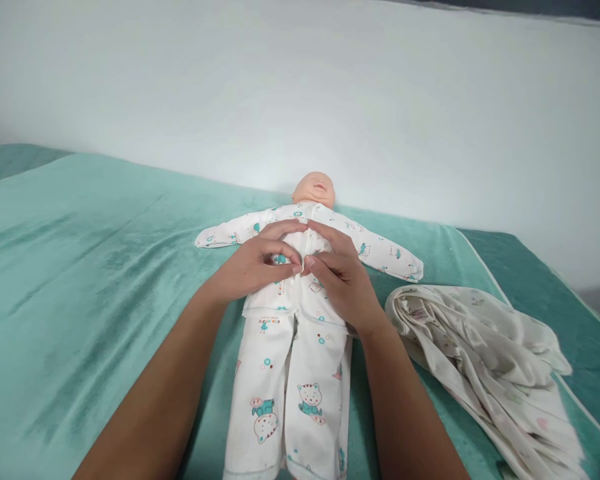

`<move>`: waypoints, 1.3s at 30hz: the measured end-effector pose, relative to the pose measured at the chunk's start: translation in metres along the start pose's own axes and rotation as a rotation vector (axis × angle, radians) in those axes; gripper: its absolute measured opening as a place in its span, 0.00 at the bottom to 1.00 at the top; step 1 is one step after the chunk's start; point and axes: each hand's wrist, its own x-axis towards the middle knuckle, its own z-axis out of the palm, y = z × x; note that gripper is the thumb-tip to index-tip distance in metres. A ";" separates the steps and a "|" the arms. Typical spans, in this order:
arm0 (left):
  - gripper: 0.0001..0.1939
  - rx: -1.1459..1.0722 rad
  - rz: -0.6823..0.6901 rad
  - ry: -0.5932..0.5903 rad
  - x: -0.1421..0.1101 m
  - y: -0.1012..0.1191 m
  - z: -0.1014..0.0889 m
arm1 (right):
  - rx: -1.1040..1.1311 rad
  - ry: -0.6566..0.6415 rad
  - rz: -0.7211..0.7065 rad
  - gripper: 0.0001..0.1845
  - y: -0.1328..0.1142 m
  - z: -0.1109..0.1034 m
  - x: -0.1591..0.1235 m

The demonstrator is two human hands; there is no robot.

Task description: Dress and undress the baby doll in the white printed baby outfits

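A baby doll point(316, 189) lies on its back, its head toward the wall. It wears a white printed jacket point(253, 230) with both sleeves spread wide, and matching trousers point(260, 373) with cat figures. Over the doll's chest, my left hand point(263, 260) pinches the jacket's front edge between thumb and fingers. Facing it, my right hand point(337, 270) pinches the other front edge at the same height. The fingertips nearly meet at the middle of the front. Whatever fastener lies between them is too small to make out.
A crumpled off-white printed cloth point(480, 347) lies to the right of the doll. Green plush sheeting point(95, 267) covers the surface, with some wrinkles. A white wall point(300, 87) rises right behind the doll's head.
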 end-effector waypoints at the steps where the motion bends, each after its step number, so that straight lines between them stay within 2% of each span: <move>1: 0.06 -0.007 0.024 -0.014 0.000 -0.001 0.000 | 0.033 0.028 0.029 0.18 -0.001 0.000 0.000; 3: 0.09 0.018 0.078 -0.026 0.002 -0.002 0.003 | 0.100 0.106 0.120 0.17 -0.002 0.002 0.001; 6: 0.11 0.169 0.138 0.010 0.005 -0.001 0.013 | 0.099 0.195 0.247 0.14 -0.005 0.005 0.005; 9: 0.12 0.271 0.104 0.096 0.006 0.001 0.024 | 0.019 0.176 0.282 0.14 -0.009 0.007 0.011; 12: 0.13 0.290 0.035 0.160 0.006 0.004 0.029 | -0.024 0.118 0.288 0.09 -0.013 0.006 0.012; 14: 0.13 0.321 0.036 0.202 0.006 0.007 0.030 | 0.000 0.132 0.287 0.07 -0.013 0.005 0.011; 16: 0.10 0.361 0.032 0.244 0.006 0.008 0.030 | 0.105 0.232 0.315 0.08 -0.009 0.003 0.009; 18: 0.07 0.391 0.017 0.277 0.006 0.007 0.028 | 0.247 0.401 0.409 0.10 0.001 -0.002 0.006; 20: 0.06 0.376 0.003 0.314 0.007 0.005 0.024 | 0.327 0.569 0.556 0.11 0.015 -0.012 0.003; 23: 0.04 0.237 -0.079 0.430 0.008 -0.003 0.011 | 0.248 0.733 0.713 0.10 0.038 -0.036 -0.006; 27: 0.04 0.041 -0.317 0.681 0.006 -0.021 -0.018 | 0.096 0.835 0.728 0.08 0.064 -0.071 -0.023; 29: 0.06 -0.021 -0.367 0.813 0.003 -0.034 -0.035 | 0.030 0.872 0.710 0.08 0.075 -0.086 -0.031; 31: 0.08 -0.018 -0.400 0.942 0.000 -0.047 -0.049 | -0.091 0.863 0.705 0.08 0.085 -0.095 -0.036; 33: 0.08 0.062 -0.433 1.046 -0.004 -0.059 -0.059 | -0.282 0.762 0.708 0.08 0.091 -0.098 -0.038; 34: 0.07 0.134 -0.443 1.051 -0.004 -0.064 -0.061 | -0.384 0.696 0.684 0.06 0.092 -0.096 -0.037; 36: 0.06 0.302 -0.435 1.012 -0.002 -0.070 -0.059 | -0.554 0.570 0.557 0.07 0.087 -0.087 -0.034; 39: 0.11 0.528 -0.299 0.838 0.010 -0.072 -0.043 | -0.641 0.417 0.252 0.20 0.068 -0.061 -0.020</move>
